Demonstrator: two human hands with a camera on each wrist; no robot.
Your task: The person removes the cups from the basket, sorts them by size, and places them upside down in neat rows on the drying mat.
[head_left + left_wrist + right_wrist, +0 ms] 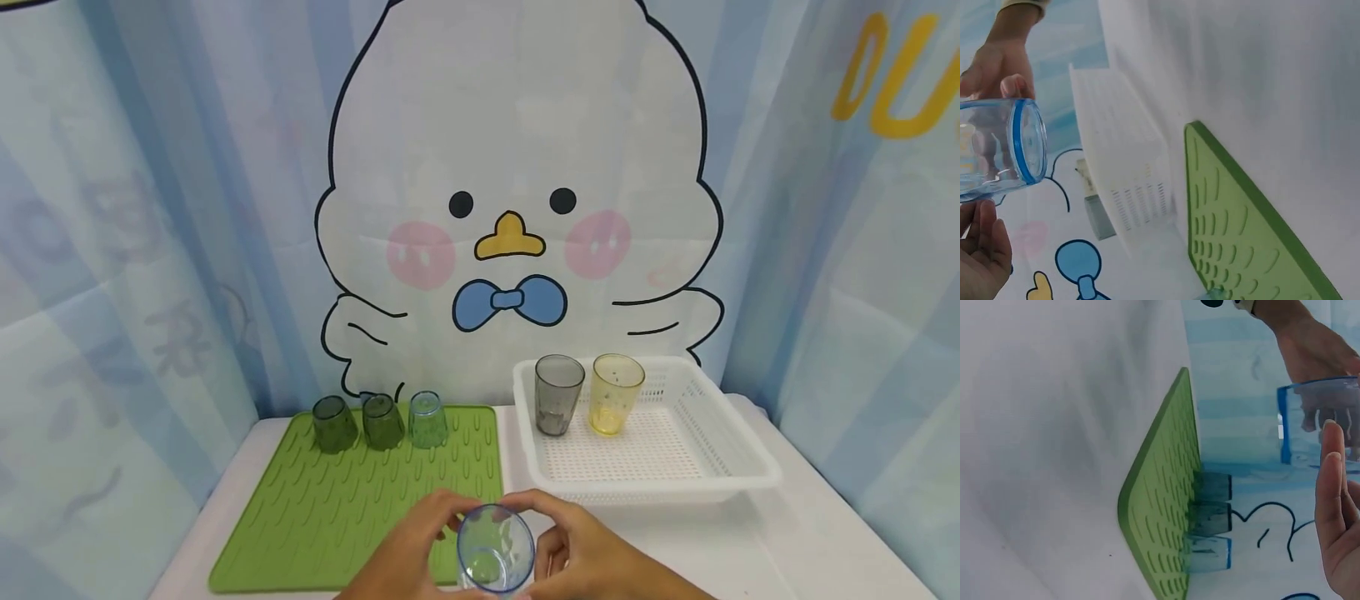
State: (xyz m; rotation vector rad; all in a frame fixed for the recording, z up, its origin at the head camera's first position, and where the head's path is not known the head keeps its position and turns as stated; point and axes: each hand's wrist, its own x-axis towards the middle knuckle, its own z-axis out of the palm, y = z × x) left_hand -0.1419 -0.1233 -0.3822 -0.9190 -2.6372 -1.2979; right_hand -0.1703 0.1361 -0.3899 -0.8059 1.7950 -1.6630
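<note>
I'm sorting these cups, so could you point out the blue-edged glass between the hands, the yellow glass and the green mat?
Blue-edged glass (999, 150): left wrist view, clear side wall.
Yellow glass (616, 393): head view, middle of its side.
Green mat (337, 504): head view, bare ridged surface.

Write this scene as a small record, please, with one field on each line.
Left hand: grips held glass
Right hand: grips same glass, opposite side
Held glass: clear, blue-edged
Mat: green, at left; three glasses upside down along far edge
Basket: white, at right; gray glass and yellow glass, both mouth up
Backdrop: curtain with cartoon bird
</note>
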